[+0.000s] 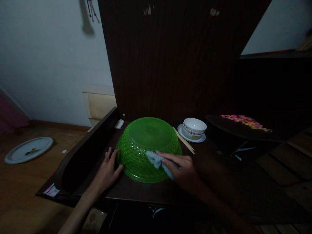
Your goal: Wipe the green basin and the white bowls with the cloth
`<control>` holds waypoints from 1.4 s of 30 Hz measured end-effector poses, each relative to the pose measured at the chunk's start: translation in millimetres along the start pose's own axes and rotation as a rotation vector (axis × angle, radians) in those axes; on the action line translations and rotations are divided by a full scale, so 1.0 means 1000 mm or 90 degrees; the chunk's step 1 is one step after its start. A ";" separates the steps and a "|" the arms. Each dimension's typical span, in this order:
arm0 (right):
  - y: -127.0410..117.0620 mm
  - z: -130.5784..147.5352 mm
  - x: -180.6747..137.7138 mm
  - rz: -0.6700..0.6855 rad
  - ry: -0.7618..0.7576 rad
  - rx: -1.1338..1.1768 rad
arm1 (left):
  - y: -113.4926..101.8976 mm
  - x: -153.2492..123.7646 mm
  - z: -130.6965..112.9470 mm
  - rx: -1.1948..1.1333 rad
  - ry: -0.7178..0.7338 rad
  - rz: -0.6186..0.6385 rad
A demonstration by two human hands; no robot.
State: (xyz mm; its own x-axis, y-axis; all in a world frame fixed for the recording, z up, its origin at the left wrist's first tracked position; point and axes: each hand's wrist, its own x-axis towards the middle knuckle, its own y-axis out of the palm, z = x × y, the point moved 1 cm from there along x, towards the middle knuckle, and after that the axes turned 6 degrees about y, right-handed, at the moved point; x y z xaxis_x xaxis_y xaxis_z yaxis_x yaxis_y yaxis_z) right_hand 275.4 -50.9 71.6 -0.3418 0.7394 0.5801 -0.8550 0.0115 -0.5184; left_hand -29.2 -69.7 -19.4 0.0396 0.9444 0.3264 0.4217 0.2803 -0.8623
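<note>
A green translucent plastic basin [149, 131] lies upside down on the dark wooden desk [136, 195], its textured side facing me. My right hand [182, 169] grips a pale blue cloth [156, 159] and presses it against the near right side of the basin. At the basin's left rim is my left hand [109, 169], fingers spread, with the fingertips and thumb touching or very close to the edge.
Right of the basin lie wooden chopsticks [184, 141] beside stacked white bowls [195, 125] on a plate [201, 139]. A raised board [85, 146] edges the desk's left side. Pink and yellow petal-like pieces [245, 121] cover a dark surface farther right. A white round lid [17, 156] rests on the floor.
</note>
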 end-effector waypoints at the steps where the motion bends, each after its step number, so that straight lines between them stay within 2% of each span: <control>1: -0.005 0.003 0.005 -0.046 -0.048 -0.015 | -0.001 0.003 0.004 -0.003 0.013 0.011; 4: -0.010 0.004 0.020 -0.134 -0.206 -0.073 | -0.003 0.014 0.013 -0.008 0.033 0.028; 7: 0.004 -0.007 0.027 -0.104 -0.310 -0.114 | -0.003 0.023 0.018 -0.007 0.039 0.016; 8: 0.012 -0.012 0.026 -0.085 -0.319 -0.128 | -0.002 0.024 0.017 -0.002 0.038 0.004; 10: 0.026 -0.022 0.022 -0.092 -0.272 -0.172 | 0.001 0.020 0.012 0.012 0.031 -0.032; 13: 0.041 -0.030 0.010 -0.075 -0.271 -0.235 | 0.009 0.002 -0.002 0.027 0.003 -0.099; 19: 0.042 -0.030 -0.020 -0.006 -0.327 -0.327 | 0.027 -0.030 -0.032 0.032 -0.039 -0.144; 23: 0.047 -0.038 -0.049 0.112 -0.366 -0.299 | 0.029 -0.030 -0.038 0.044 -0.051 -0.138; 27: 0.052 -0.046 -0.068 0.179 -0.303 -0.243 | 0.026 -0.026 -0.036 0.060 -0.049 -0.119; 31: 0.054 -0.044 -0.066 0.197 -0.194 -0.185 | 0.023 -0.022 -0.031 0.065 -0.046 -0.096; 34: 0.050 -0.041 -0.054 0.237 -0.065 -0.158 | 0.020 -0.019 -0.031 0.059 -0.052 -0.080; 37: 0.041 -0.035 -0.035 0.347 0.037 -0.141 | 0.017 -0.016 -0.035 0.051 -0.062 -0.078; 40: 0.027 -0.027 -0.015 0.461 0.085 -0.055 | 0.014 -0.014 -0.037 0.045 -0.069 -0.073; 42: 0.016 -0.023 -0.005 0.492 0.115 0.018 | 0.013 -0.013 -0.034 0.042 -0.072 -0.057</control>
State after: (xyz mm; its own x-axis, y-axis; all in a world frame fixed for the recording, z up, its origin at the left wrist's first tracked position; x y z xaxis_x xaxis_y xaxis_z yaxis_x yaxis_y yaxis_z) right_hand 272.4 -39.6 45.9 -0.7765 0.6282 -0.0492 -0.4119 -0.5651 -0.7148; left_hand 6.4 -84.6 -21.3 -0.1001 0.9272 0.3608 0.3589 0.3719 -0.8561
